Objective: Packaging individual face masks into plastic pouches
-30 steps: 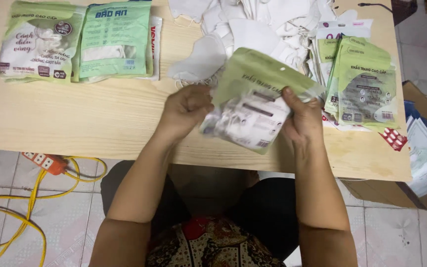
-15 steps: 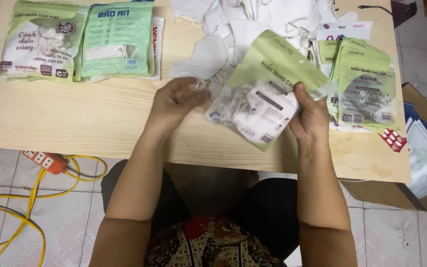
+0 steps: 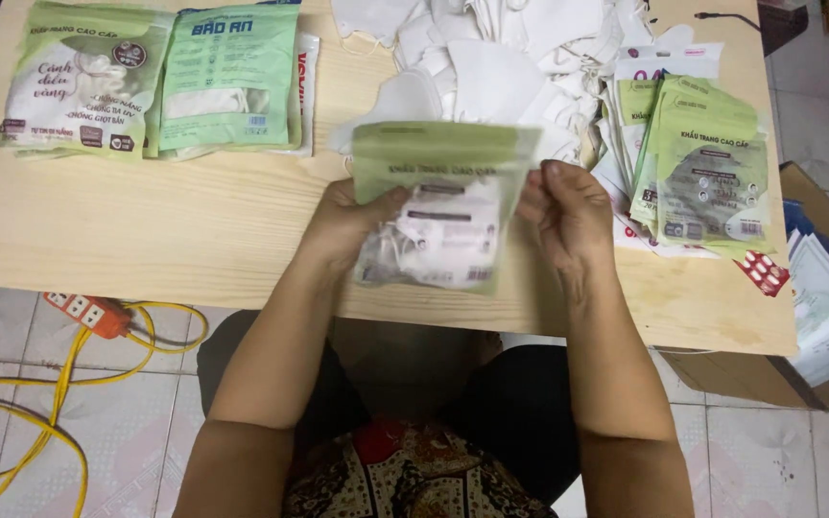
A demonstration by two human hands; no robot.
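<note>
The green pouch (image 3: 443, 206) stood upright above the near edge of the bench (image 3: 194, 230), its long axis running away from the person. The left hand (image 3: 343, 221) was clamped on its left edge and the right hand (image 3: 568, 211) on its right, so the pouch lay directly between them, equally near to both.

Both hands (left hand (image 3: 347, 219), right hand (image 3: 568, 213)) grip a green pouch (image 3: 441, 206).

wooden table (image 3: 146, 240) | pale tiled floor (image 3: 11, 336) | yellow cable (image 3: 59, 374)
</note>
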